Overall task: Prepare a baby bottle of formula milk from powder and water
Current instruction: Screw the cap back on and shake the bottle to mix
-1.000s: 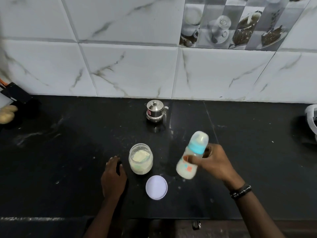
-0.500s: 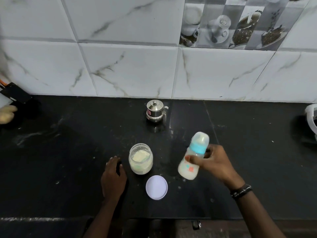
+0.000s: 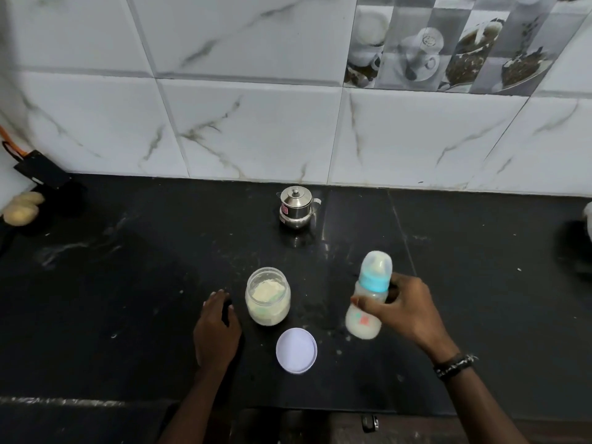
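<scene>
My right hand [image 3: 403,310] grips a baby bottle [image 3: 368,299] with a blue collar and clear cap, nearly upright above the black counter, white milk in its lower part. An open clear jar of pale formula powder [image 3: 268,296] stands to its left, and the jar's white lid [image 3: 296,350] lies flat in front of it. Palm down on the counter just left of the jar rests my left hand [image 3: 216,331], fingers together, holding nothing. A small steel lidded pot [image 3: 296,207] stands farther back near the wall.
The black stone counter [image 3: 128,267] meets a white marble-tile wall at the back. A black object and pale lumps [image 3: 22,208] sit at the far left edge. A white item [image 3: 587,219] shows at the far right edge. Powder specks dot the counter.
The bottle in my right hand has swung from a leftward tilt to nearly upright, at about the same spot. My left hand, the jar and the lid have stayed put.
</scene>
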